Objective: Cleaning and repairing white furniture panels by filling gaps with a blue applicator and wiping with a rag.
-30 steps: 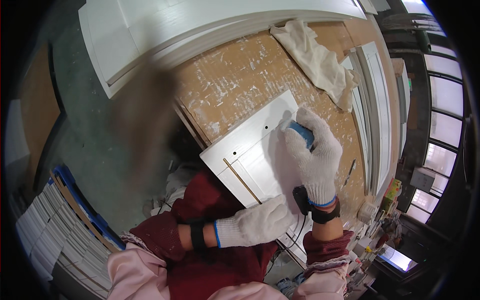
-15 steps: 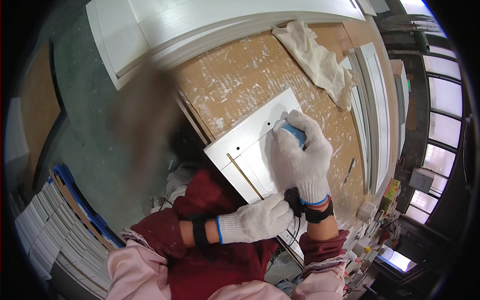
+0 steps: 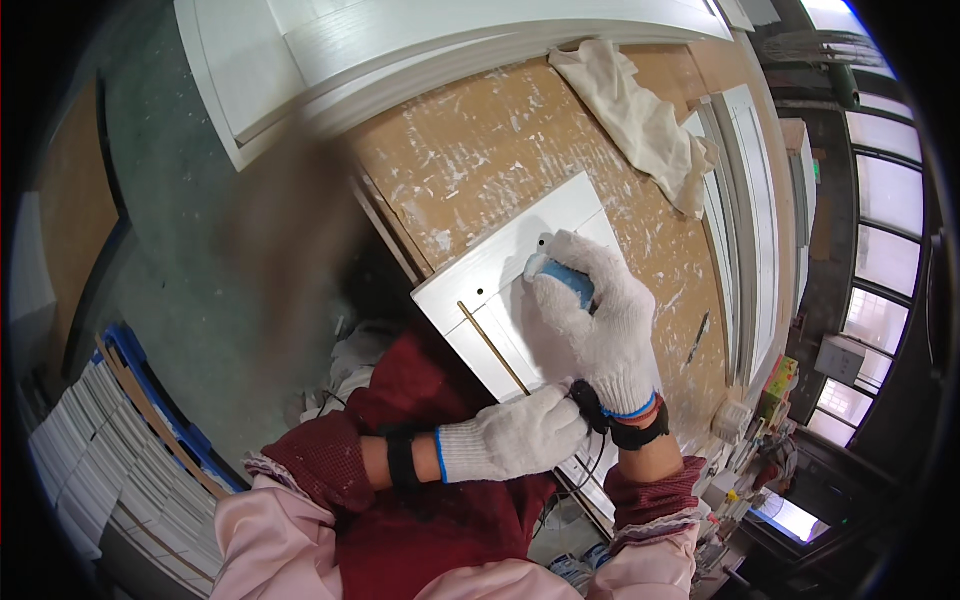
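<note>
In my white-gloved right hand (image 3: pixel 605 310) is a blue sanding block (image 3: pixel 569 284), fingers and thumb wrapped round it. The block touches, or hovers very close over, a white cabinet panel (image 3: pixel 575 205) lying slantwise on the bench. Two dark holes show in this panel, and a long brass-coloured strip handle (image 3: pixel 490 345) runs along its near side. My left hand (image 3: pixel 520 435), also gloved, bends over the panel's near edge, covering part of the strip; its fingertips are partly hidden beside my right wrist.
The brown workbench (image 3: pixel 450 150) is spotted with white paint. A cream cloth (image 3: pixel 630 115) lies across it. Large white door panels (image 3: pixel 400 45) fill the far side, and more white panels (image 3: pixel 745 220) stand at the right. Stacked white boards (image 3: pixel 95 450) sit at lower left.
My right hand has slid a short way left and nearer along the panel with the sanding block. My left hand keeps almost the same place.
</note>
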Demonstrator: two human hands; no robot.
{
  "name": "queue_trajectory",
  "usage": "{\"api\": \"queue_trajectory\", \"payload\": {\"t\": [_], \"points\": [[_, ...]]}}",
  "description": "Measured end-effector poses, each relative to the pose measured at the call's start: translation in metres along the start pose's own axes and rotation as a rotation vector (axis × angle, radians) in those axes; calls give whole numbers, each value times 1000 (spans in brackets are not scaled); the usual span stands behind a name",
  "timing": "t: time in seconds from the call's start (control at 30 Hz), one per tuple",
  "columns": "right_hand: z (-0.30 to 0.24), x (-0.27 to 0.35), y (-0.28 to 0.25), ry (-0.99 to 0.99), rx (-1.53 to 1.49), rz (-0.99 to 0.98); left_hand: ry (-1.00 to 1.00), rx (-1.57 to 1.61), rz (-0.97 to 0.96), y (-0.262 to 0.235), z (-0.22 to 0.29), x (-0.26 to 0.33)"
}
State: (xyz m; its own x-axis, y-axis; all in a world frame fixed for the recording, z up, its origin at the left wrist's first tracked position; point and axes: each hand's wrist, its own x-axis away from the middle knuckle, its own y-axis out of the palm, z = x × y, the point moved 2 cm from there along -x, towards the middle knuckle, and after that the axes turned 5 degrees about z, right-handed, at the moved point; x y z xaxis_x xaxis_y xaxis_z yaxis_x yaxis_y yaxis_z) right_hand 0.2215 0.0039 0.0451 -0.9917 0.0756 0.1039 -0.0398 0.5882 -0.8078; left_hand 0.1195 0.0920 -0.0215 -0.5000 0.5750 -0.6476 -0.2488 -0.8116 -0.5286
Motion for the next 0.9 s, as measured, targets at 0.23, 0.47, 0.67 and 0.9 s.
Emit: {"api": "queue_trajectory", "payload": {"t": [0.23, 0.47, 0.67, 0.9], "points": [[-7, 6, 0, -52, 90, 56, -3, 13, -34, -1, 1, 0], [-14, 7, 1, -78, 71, -46, 36, -17, -8, -8, -1, -3], [-21, 5, 1, -147, -120, -201, 90, -53, -107, -3, 0, 2], [-56, -9, 11, -514, -8, -310, 2, -61, -83, 5, 9, 7]]}}
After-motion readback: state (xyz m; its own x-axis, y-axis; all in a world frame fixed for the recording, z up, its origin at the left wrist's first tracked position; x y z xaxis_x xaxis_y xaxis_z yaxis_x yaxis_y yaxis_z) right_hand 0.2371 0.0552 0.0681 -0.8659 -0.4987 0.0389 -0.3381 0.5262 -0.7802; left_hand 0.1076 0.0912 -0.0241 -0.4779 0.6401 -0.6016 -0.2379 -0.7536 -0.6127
